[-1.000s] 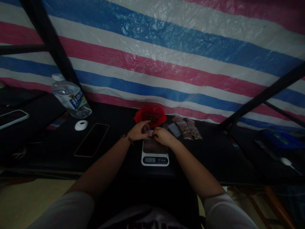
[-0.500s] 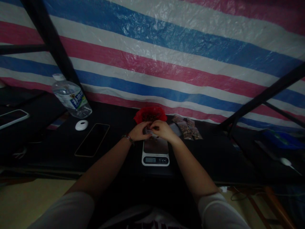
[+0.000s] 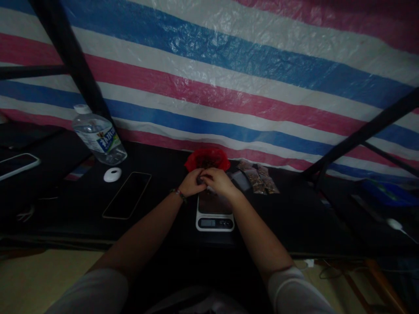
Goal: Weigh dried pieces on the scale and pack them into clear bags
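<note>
My left hand [image 3: 192,183] and my right hand [image 3: 218,181] meet over the far end of a kitchen scale [image 3: 215,224]. Between their fingertips is a small clear plastic bag [image 3: 200,179] with something dark at its mouth. The left fingers pinch the bag. My right fingers are closed at its opening, and what they hold is too dark to make out. Just behind the hands stands a red plastic bag [image 3: 193,162], spread open, with brown dried bits inside. Several filled small bags [image 3: 258,180] lie to the right, beside a flat, pale bag stack [image 3: 241,180].
To the left are a phone [image 3: 127,195], a white oval device [image 3: 112,174] and a clear bottle [image 3: 98,137]. Another phone [image 3: 18,164] lies at the far left. Slanted black posts [image 3: 68,56] and a striped plastic sheet [image 3: 209,96] bound the black table [image 3: 284,226].
My right hand has shifted slightly left, and its fingers now meet the left hand's at the small bag. The whole view has tilted a little.
</note>
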Motion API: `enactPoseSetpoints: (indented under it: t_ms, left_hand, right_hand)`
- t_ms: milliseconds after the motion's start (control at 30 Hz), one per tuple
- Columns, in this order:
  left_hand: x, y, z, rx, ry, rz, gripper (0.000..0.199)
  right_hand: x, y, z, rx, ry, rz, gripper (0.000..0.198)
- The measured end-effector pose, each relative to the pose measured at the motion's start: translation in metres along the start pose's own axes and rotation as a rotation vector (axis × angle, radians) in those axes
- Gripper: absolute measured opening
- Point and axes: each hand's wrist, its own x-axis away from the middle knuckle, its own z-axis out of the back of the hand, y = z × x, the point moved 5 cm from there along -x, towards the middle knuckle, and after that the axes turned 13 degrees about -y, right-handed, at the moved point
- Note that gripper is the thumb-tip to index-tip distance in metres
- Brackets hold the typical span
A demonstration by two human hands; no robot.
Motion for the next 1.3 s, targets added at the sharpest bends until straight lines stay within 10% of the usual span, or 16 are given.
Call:
enactPoseSetpoints:
  t_ms: [200,733,1100,1300]
  left_hand:
    - [0.0,0.001,0.003,0.044,0.003,0.026,0.035]
    - [0.001,-0.005,-0.003,0.02,-0.03,0.037,0.034]
    - [0.001,0.0,-0.002,0.003,-0.035,0.022,0.034]
    - [0.0,0.005,-0.002,-0.014,-0.067,0.001,0.033]
  right_hand:
    - [0.019,0.01,0.023,0.046,0.087,-0.076,0.023]
    - [0.046,0.026,-0.021,0.315,-0.406,-0.142,0.017]
    - [0.044,0.027,-0.018,0.475,-0.357,-0.285,0.021]
    - [0.032,0.014,0.015,0.238,-0.085,-0.177,0.019]
